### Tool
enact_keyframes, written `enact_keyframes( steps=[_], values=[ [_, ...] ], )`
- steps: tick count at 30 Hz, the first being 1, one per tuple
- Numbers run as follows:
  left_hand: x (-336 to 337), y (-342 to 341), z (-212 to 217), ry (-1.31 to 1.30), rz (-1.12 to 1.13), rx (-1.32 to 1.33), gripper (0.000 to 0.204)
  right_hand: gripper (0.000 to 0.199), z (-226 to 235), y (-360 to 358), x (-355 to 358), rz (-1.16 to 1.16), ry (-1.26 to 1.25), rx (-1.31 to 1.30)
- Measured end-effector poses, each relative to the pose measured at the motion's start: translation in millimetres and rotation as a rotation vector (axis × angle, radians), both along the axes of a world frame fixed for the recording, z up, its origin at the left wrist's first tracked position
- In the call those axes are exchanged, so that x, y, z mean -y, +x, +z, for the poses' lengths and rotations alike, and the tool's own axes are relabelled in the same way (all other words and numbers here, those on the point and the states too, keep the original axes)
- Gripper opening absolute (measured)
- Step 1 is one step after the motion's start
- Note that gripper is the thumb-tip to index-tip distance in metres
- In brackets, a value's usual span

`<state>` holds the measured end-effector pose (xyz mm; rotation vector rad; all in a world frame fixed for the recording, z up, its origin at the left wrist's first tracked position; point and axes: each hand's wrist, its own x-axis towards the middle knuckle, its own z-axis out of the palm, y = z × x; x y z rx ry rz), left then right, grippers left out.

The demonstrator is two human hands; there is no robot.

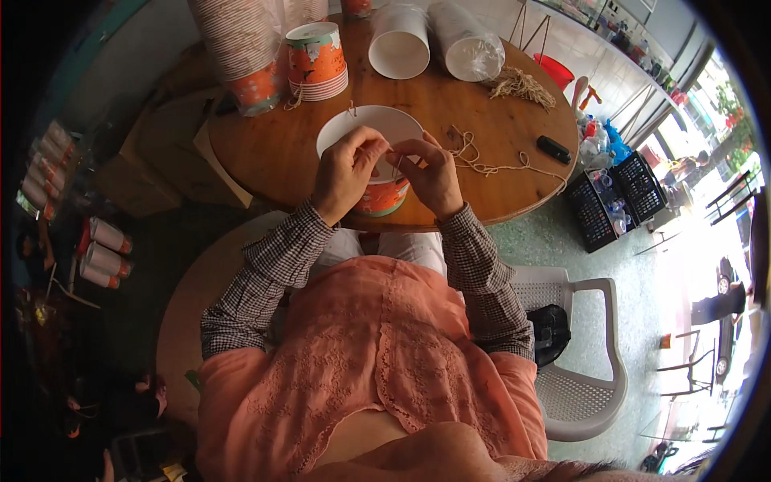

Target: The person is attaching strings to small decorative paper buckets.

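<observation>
A paper bucket (381, 201), white inside with an orange and green printed outside, stands near the table's front edge. Over its near rim, my left hand (347, 173) and my right hand (434, 173) meet, thumbs and fingers pinched together. Between them shows a short bit of thin string (393, 154); its ends are hidden by my fingers. A small piece of string (352, 108) sticks up at the bucket's far rim. To the right of my right hand, a longer beige string (482, 168) lies loosely curled on the wooden table (277, 157).
At the back left stand a tall stack of buckets (233, 40) and a shorter stack (317, 60). White nested buckets (399, 55) lie behind. A bundle of strings (524, 86) and a black object (553, 149) rest at right. A plastic chair (590, 377) stands beside me.
</observation>
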<state>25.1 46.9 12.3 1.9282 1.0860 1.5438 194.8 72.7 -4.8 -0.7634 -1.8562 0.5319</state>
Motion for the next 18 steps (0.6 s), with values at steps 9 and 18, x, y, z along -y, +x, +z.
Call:
enact_keyframes(
  steps=[9, 18],
  values=[
    [0, -2, -3, -0.167, -0.153, -0.101, 0.031, 0.009, -12, -17, 9, 0.04, -0.242, -0.454],
    [-6, -5, -7, -0.177, -0.186, -0.06, 0.028, 0.009, -15, -14, 6, 0.089, -0.26, -0.518]
  ],
)
